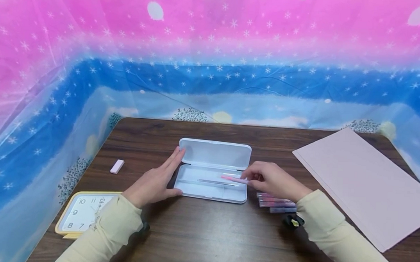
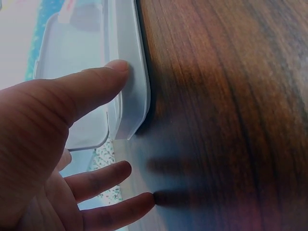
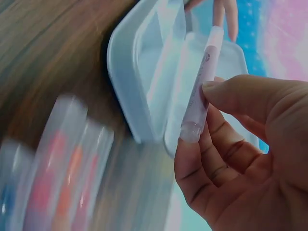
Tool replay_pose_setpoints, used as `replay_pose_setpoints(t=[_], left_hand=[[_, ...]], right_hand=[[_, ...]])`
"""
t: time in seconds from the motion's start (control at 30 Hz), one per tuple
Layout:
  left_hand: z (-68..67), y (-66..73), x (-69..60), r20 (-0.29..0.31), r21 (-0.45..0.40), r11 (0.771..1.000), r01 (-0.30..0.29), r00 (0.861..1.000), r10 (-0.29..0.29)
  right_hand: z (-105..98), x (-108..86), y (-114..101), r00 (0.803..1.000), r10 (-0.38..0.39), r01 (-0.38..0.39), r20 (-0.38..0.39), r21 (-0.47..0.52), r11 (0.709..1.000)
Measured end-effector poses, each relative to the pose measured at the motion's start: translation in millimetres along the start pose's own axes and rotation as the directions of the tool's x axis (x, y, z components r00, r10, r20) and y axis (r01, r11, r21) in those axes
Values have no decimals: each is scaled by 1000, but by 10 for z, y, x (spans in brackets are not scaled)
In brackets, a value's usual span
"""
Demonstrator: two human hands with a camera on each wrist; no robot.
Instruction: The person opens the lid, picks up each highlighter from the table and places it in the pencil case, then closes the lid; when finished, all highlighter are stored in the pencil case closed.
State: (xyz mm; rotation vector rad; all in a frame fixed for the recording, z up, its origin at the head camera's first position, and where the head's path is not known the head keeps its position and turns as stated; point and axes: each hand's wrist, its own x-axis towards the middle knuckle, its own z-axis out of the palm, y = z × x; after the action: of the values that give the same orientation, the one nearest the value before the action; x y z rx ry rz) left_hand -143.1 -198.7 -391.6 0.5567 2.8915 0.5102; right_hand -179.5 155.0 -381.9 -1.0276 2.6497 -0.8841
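Observation:
A white pencil case [image 1: 193, 188] lies on the table with its hinged lid [image 1: 216, 155] raised. My left hand [image 1: 155, 183] is at its left end, fingers extended by the lid. In the left wrist view, the left thumb [image 2: 98, 84] presses the case's side wall [image 2: 134, 72]. Over the right part of the tray, my right hand [image 1: 274, 180] pinches a pink marker pen [image 3: 199, 91] between thumb and fingers. A thin pale strip runs lengthwise in the tray; whether it is a pen or a divider, I cannot tell. Several more markers [image 1: 277, 204] lie beside the right wrist.
A white eraser [image 1: 117, 166] sits at the left. The yellow-framed clock [image 1: 78, 211] lies near the left forearm, which partly covers it. A large pale pink folder or board [image 1: 366, 184] covers the table's right side. Patterned cloth [image 1: 212, 76] hangs behind the table.

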Motion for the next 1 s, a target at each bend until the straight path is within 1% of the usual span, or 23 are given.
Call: replay_pose_setpoints(t=[0.1, 0.2, 0.37, 0.5, 0.63, 0.73, 0.8, 1.0], left_hand=[[2, 6, -3, -5, -1, 1000, 1, 1000, -1], [2, 6, -3, -5, -2, 1000, 3, 1000, -3], [-1, 4, -5, -5, -3, 1000, 4, 1000, -4], [5, -2, -4, -9, -2, 1000, 0, 1000, 0], [15, 4, -5, -8, -1, 1000, -4, 1000, 4], [20, 10, -6, -8, 0, 1000, -6, 1000, 6], [17, 14, -5, -8, -1, 1000, -5, 1000, 5], [5, 14, -16, -16, -3, 1000, -14, 1000, 14]], right_hand=[[97, 125, -55, 1000, -26, 26, 0, 8, 1000], [204, 243, -94, 999, -49, 49, -5, -10, 999], [361, 402, -136, 998, -64, 63, -14, -68, 996], [451, 494, -165, 996, -87, 83, -35, -107, 991], [518, 528, -184, 992, -104, 94, -65, -137, 986], [544, 529, -191, 992, -101, 89, -78, -148, 985], [544, 520, -196, 993, -88, 77, -77, -134, 988], [498, 465, -197, 994, -83, 78, -76, -62, 995]])
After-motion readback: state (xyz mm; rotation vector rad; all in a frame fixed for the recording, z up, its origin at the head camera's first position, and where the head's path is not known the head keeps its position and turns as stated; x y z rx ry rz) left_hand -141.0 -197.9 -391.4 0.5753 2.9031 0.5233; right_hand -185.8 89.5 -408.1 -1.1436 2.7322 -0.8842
